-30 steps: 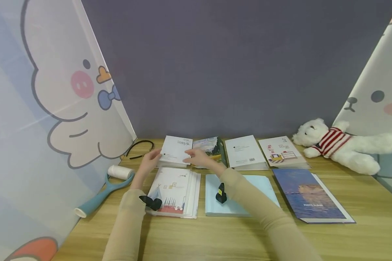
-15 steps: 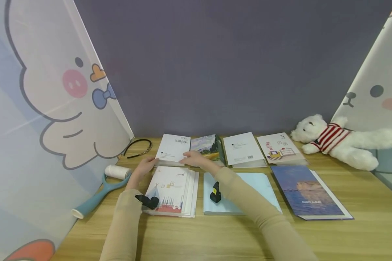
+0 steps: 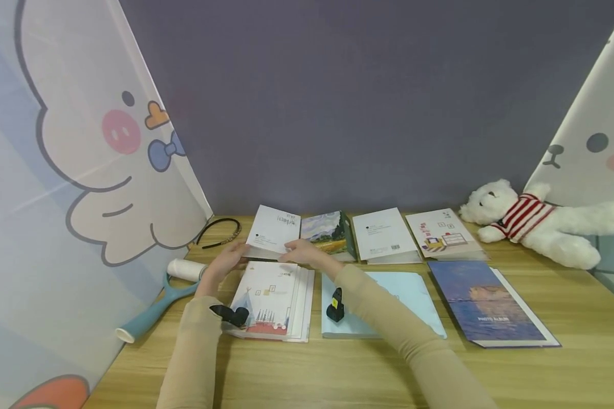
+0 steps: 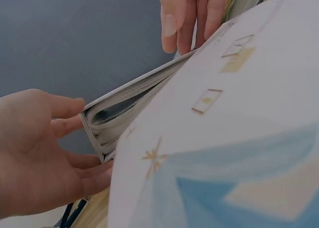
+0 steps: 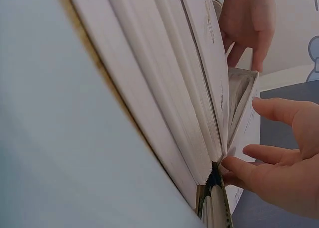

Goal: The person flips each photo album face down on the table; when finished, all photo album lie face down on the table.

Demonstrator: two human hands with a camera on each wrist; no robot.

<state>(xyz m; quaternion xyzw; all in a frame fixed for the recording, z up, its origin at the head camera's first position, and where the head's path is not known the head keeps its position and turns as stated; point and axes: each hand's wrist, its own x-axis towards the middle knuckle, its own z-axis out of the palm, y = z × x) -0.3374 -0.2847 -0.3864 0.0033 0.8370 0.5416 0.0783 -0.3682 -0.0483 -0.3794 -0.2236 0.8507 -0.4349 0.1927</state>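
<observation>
A white photo album (image 3: 274, 227) with printed lettering lies tilted at the left end of the back row. My left hand (image 3: 228, 255) grips its left edge; in the left wrist view, that hand's fingers (image 4: 70, 108) stand on both sides of the thick spine. At the near right corner is my right hand (image 3: 304, 253), its fingertips touching the edge; the thumb (image 5: 274, 108) is spread apart from the other fingers in the right wrist view. Just in front lies a stack of white albums (image 3: 266, 301) with a tent picture, under my left wrist.
Right of the held album lie a landscape-cover album (image 3: 330, 233), a white one (image 3: 385, 233) and a room-picture one (image 3: 445, 234). Nearer are a light-blue album (image 3: 404, 295) and a blue photo album (image 3: 491, 304). A lint roller (image 3: 156, 309), headband (image 3: 220, 232) and plush bear (image 3: 532, 221) flank them.
The right hand has moved down from the album's right side to its near right corner. The left hand has slid slightly nearer along the left edge. The album tilts a little more.
</observation>
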